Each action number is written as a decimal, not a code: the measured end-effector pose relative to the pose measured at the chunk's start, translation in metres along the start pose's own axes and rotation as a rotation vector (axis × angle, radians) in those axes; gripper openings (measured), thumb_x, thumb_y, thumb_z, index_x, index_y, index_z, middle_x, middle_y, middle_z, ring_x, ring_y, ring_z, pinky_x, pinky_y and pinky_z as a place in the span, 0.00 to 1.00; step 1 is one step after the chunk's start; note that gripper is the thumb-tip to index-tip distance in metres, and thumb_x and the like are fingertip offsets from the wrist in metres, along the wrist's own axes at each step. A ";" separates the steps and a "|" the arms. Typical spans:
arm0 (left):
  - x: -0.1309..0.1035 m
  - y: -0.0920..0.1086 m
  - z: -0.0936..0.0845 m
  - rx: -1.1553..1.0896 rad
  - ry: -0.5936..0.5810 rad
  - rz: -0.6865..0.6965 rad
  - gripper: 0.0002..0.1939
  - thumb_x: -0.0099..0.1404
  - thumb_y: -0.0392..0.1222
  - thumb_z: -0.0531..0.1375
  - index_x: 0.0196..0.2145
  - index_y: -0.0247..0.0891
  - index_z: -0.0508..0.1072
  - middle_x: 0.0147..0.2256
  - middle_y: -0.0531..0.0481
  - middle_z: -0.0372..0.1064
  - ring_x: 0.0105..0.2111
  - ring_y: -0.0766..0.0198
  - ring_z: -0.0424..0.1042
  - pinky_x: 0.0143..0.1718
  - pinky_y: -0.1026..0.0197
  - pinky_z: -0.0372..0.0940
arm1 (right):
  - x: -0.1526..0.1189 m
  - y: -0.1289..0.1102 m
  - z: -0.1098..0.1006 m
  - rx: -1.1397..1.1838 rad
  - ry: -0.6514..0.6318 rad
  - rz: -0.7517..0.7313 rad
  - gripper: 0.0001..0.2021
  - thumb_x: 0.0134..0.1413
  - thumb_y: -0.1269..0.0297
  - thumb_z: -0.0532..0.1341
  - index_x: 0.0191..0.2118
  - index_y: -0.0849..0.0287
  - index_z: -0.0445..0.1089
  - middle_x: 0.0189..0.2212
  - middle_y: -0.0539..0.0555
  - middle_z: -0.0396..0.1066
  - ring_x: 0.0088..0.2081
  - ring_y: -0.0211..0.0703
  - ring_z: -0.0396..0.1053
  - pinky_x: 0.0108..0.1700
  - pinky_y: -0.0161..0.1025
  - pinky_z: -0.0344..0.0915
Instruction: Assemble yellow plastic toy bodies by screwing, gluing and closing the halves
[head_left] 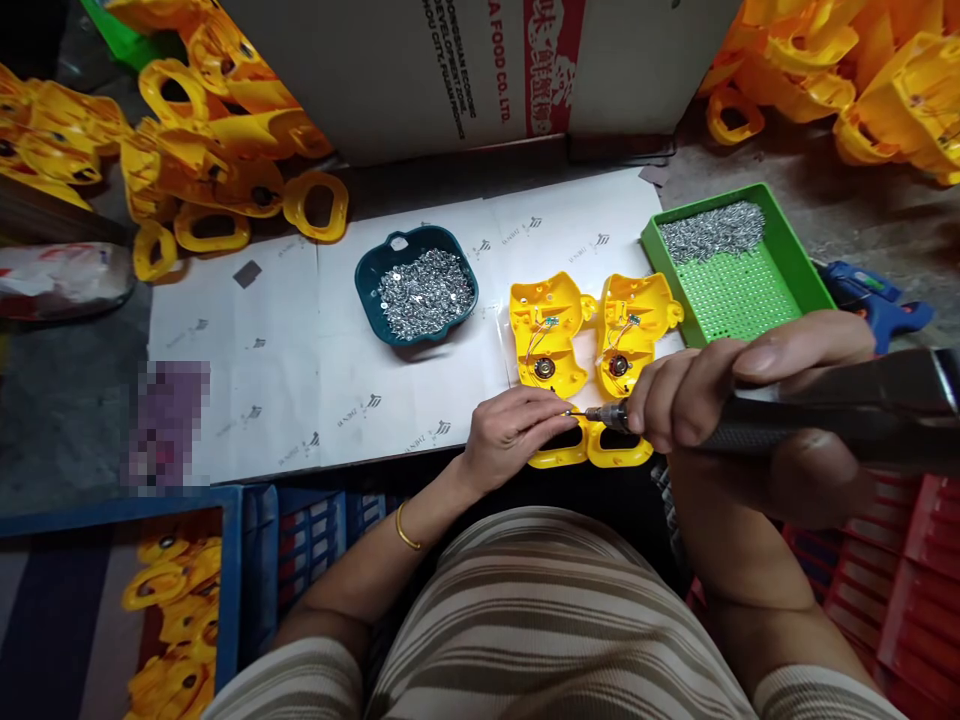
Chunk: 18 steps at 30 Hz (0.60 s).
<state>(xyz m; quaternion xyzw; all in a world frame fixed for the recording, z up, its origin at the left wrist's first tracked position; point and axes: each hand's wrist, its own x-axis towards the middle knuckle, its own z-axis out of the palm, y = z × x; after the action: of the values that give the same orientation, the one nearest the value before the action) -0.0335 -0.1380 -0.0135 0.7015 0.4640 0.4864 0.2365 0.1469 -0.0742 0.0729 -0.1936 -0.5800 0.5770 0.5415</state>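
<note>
Two yellow plastic shells, the left one (546, 330) and the right one (637, 330), lie side by side on the white board, open side up, with wires, a small circuit board and a round dark part inside. My right hand (757, 400) is wrapped round a dark electric screwdriver (817, 405) that points left. At the near edge of the shells, my left hand (517, 430) has its fingers pinched together at the screwdriver's tip; what they hold is too small to make out. Yellow handle loops of the shells show just below the tip.
A dark green bowl (422, 285) of small metal parts stands on the white board (337, 370). Right of the shells is a green tray (742, 290) with screws, beside a blue tool (877, 300). Yellow parts are heaped at both back corners; a carton (480, 70) stands behind.
</note>
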 end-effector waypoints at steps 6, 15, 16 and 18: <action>0.000 -0.003 -0.003 0.079 -0.100 -0.015 0.20 0.60 0.44 0.66 0.48 0.33 0.75 0.36 0.44 0.78 0.29 0.66 0.75 0.32 0.65 0.72 | 0.001 0.000 0.000 0.053 -0.010 0.038 0.11 0.51 0.53 0.64 0.38 0.48 0.64 0.17 0.42 0.65 0.16 0.38 0.65 0.22 0.40 0.66; 0.005 0.003 -0.005 0.154 -0.219 0.074 0.08 0.68 0.37 0.58 0.38 0.34 0.78 0.32 0.47 0.79 0.30 0.65 0.77 0.33 0.65 0.71 | 0.008 0.008 0.002 0.085 -0.053 0.024 0.10 0.49 0.55 0.64 0.35 0.50 0.64 0.15 0.42 0.64 0.14 0.38 0.62 0.19 0.39 0.65; 0.006 0.003 -0.006 0.164 -0.230 0.086 0.08 0.68 0.37 0.58 0.38 0.34 0.77 0.33 0.46 0.79 0.31 0.65 0.77 0.33 0.65 0.71 | 0.009 0.009 0.003 0.088 -0.046 0.025 0.11 0.49 0.55 0.64 0.34 0.50 0.64 0.15 0.42 0.64 0.14 0.37 0.62 0.19 0.39 0.65; 0.006 0.003 -0.006 0.167 -0.245 0.105 0.08 0.68 0.36 0.57 0.38 0.33 0.77 0.34 0.46 0.79 0.32 0.65 0.77 0.34 0.65 0.71 | 0.010 0.010 0.004 0.091 -0.041 0.047 0.12 0.48 0.54 0.65 0.34 0.51 0.64 0.16 0.41 0.64 0.14 0.35 0.61 0.19 0.38 0.64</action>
<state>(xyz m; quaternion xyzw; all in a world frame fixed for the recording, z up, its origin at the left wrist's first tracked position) -0.0372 -0.1348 -0.0052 0.7961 0.4332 0.3687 0.2064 0.1359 -0.0653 0.0693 -0.1705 -0.5595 0.6190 0.5242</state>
